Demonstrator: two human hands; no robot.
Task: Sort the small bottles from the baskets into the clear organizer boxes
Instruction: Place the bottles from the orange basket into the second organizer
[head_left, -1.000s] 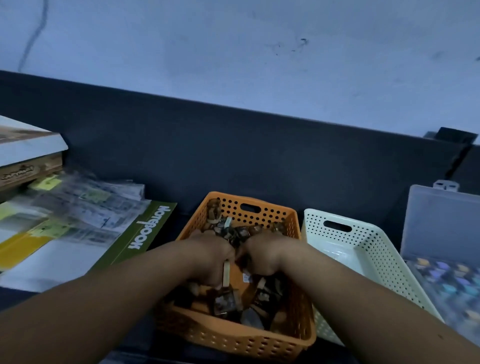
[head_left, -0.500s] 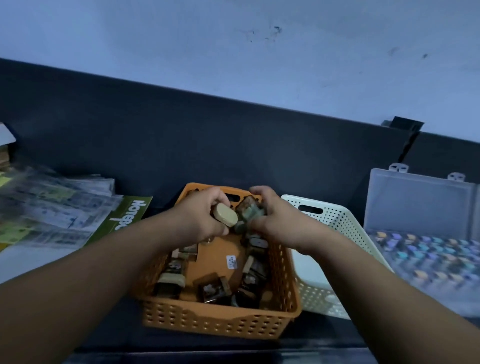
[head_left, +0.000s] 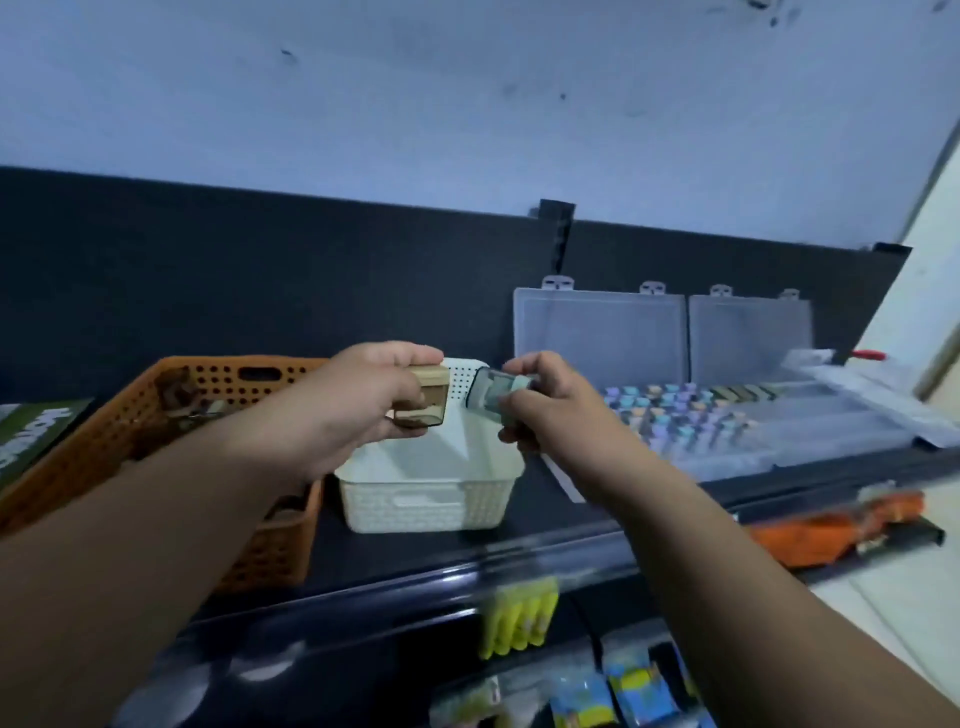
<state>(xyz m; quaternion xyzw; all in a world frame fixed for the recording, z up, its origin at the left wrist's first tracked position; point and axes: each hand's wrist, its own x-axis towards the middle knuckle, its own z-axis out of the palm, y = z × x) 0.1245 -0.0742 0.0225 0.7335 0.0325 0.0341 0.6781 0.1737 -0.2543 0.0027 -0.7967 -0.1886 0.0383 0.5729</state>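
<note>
Now left hand (head_left: 363, 400) and right hand (head_left: 540, 410), lifted from orange basket (head_left: 104, 431), each grip a bottle (head_left: 423, 400) in curled fingers (head_left: 410, 355). Organizer boxes (head_left: 753, 421) next.

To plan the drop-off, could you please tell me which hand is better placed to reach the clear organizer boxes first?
Probably the right hand, gripping the dark bottle nearer the open clear organizer boxes; the left hand holds the wood-capped bottle farther, above the white basket.

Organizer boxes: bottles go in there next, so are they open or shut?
Open. Both lids stand upright against the dark back panel, and the rows of coloured caps below lie uncovered.
</note>
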